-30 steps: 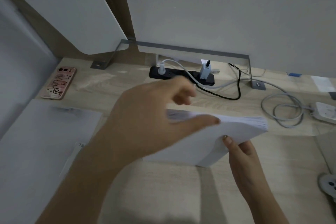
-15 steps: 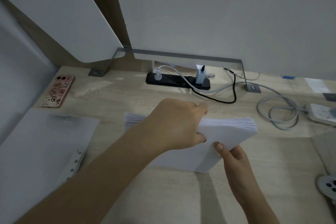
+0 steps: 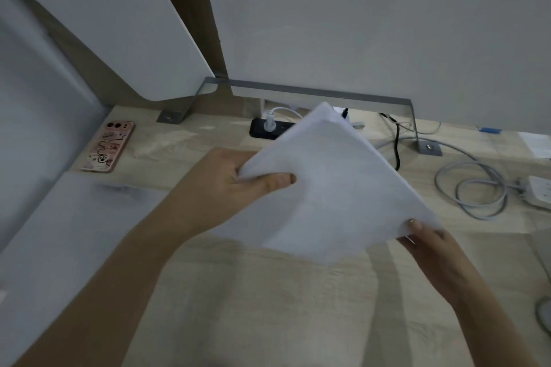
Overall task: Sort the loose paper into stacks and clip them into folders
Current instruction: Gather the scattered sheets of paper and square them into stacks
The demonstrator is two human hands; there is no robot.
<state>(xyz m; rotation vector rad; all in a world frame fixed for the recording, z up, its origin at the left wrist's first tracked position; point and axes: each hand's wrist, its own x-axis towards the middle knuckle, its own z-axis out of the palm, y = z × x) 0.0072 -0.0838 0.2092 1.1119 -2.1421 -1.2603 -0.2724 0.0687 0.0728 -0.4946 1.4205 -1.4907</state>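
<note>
A stack of white paper (image 3: 331, 188) is held up above the wooden desk (image 3: 268, 307), tilted so its flat face is toward me and one corner points at the back wall. My left hand (image 3: 235, 176) grips its left edge, thumb on the front face. My right hand (image 3: 432, 244) pinches the stack's lower right corner. A grey folder (image 3: 68, 241) lies flat on the desk at the left, apart from both hands.
A pink phone (image 3: 108, 147) lies at the back left. A black power strip (image 3: 268, 129) with plugs sits under the grey partition (image 3: 357, 24), partly hidden by the paper. Coiled grey cable (image 3: 474, 191) and a white socket block (image 3: 541, 191) lie at the right.
The stack was low and nearly flat with my left hand on top. Now both hands have lifted it and turned it up on edge, its face toward me.
</note>
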